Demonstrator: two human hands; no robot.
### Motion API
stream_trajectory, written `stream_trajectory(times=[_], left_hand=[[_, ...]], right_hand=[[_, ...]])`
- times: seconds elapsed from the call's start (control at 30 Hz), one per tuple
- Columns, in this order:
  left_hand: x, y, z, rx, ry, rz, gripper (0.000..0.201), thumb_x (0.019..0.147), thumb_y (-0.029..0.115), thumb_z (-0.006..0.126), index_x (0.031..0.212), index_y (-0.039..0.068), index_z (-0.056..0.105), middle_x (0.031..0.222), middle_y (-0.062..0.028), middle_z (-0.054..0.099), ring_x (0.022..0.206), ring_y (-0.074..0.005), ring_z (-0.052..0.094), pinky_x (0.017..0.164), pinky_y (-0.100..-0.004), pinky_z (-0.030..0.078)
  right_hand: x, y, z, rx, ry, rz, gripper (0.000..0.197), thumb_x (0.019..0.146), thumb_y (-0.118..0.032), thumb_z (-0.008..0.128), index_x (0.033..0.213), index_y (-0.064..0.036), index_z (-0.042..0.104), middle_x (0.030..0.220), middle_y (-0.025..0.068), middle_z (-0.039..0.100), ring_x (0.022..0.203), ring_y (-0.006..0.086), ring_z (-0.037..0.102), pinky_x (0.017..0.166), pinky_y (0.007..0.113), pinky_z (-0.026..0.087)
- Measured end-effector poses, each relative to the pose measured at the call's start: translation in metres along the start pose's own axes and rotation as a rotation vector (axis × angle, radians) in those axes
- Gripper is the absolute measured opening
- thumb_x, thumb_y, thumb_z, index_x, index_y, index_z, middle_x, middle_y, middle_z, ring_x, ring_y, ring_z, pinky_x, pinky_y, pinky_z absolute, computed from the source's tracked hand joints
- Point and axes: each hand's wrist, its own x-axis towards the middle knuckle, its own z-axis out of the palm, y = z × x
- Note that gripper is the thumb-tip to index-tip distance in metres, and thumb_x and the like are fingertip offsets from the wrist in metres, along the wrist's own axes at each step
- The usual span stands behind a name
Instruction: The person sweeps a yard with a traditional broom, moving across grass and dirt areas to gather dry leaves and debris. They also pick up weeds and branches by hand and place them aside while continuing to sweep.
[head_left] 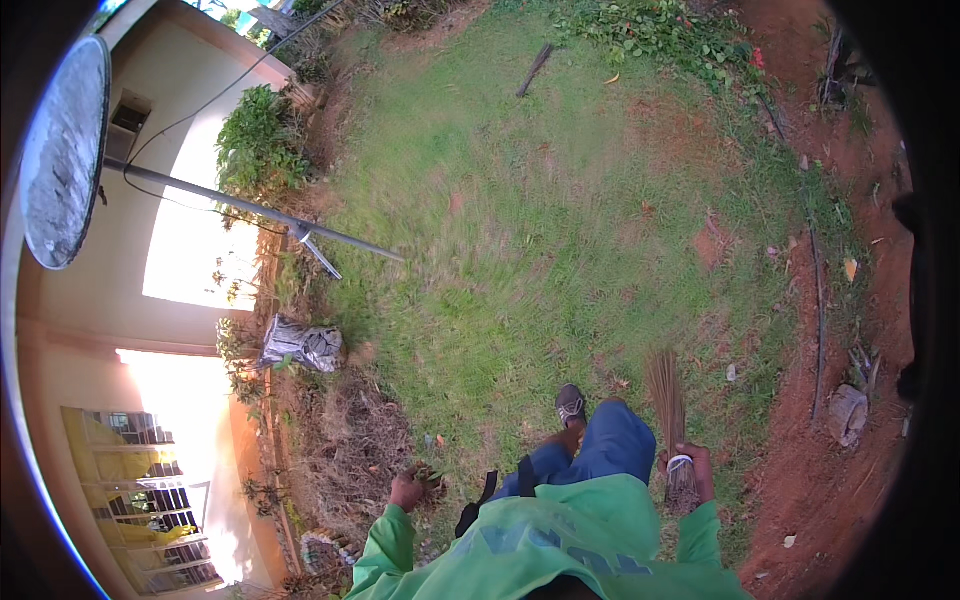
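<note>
Count: 1 broom, 2 bare hands, 1 shoe showing, 1 satellite dish on 1 pole, 1 cut log, 1 dark stick, 1 grey wrapped bundle, 1 barred window.

Broom = thin brown stalks tied tight w/ a white band; long end fans out a bit, short butt end sticks back past the hand. It's on the person's R side, just beside the blue-clad knee, long end pointing fwd over the grass. Can't tell if tips touch ground.

R hand grasps broom round the banded part, fingers wrapped. L hand is low by the dry brush, smth small & leafy at its fingers; can't tell if gripped or only behind, too small/blurry.

Around: pole slants in from L over the grass edge, in the way on that side; bundle sits nr wall foot, btwn pole & brush. Green shrub by the wall, further fwd. Stick lies far fwd on grass, nr a leafy heap. R side: dark hose-like line runs along the red soil; log lies just beyond it.
</note>
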Motion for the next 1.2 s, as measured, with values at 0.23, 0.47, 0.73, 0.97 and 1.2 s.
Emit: stream_trajectory(times=[0.23,0.47,0.73,0.97,1.2], left_hand=[[0.101,0.153,-0.030,-0.157,-0.132,-0.159,0.045,0.075,-0.005,0.069,0.119,-0.001,0.058,0.105,-0.0073,0.067,0.086,-0.0155,0.064,0.077,-0.0289,0.054],[0.245,0.210,-0.045,0.017,-0.280,-0.249,0.055,0.068,-0.001,0.079,0.119,0.000,0.058,0.101,-0.0069,0.068,0.090,-0.0138,0.063,0.081,-0.0302,0.052],[0.339,0.338,-0.040,0.086,-0.321,-0.491,0.048,0.072,0.000,0.074,0.118,0.003,0.059,0.096,-0.0049,0.068,0.084,-0.0126,0.063,0.074,-0.0271,0.053],[0.441,0.323,-0.088,0.558,-0.439,-0.116,0.038,0.083,0.016,0.065,0.119,0.007,0.061,0.102,-0.0061,0.068,0.085,-0.0151,0.064,0.074,-0.0311,0.052],[0.595,0.510,-0.119,0.389,-0.441,-0.193,0.041,0.077,0.012,0.071,0.116,0.003,0.063,0.100,-0.0058,0.070,0.089,-0.0149,0.064,0.078,-0.0313,0.051]], right_hand=[[0.102,-0.036,0.122,0.056,0.120,0.084,0.035,0.080,-0.016,0.058,0.107,0.0058,0.053,0.084,0.0163,0.063,0.063,0.0221,0.064,0.055,0.036,0.059],[0.196,-0.095,0.250,-0.025,0.129,0.079,0.059,0.065,-0.003,0.062,0.121,0.0032,0.045,0.087,0.0168,0.062,0.063,0.0235,0.065,0.050,0.036,0.058],[0.318,-0.182,0.432,-0.165,0.218,0.204,0.061,0.057,-0.004,0.071,0.114,0.0037,0.048,0.083,0.0141,0.060,0.063,0.0217,0.065,0.050,0.034,0.058],[0.410,-0.217,0.544,-0.217,0.310,0.182,0.064,0.052,-0.009,0.077,0.108,0.0031,0.051,0.079,0.0120,0.062,0.061,0.0212,0.065,0.050,0.032,0.056],[0.525,-0.239,0.701,-0.072,0.296,0.154,0.060,0.057,-0.002,0.073,0.111,0.0056,0.048,0.083,0.0156,0.061,0.062,0.0237,0.065,0.051,0.037,0.058]])
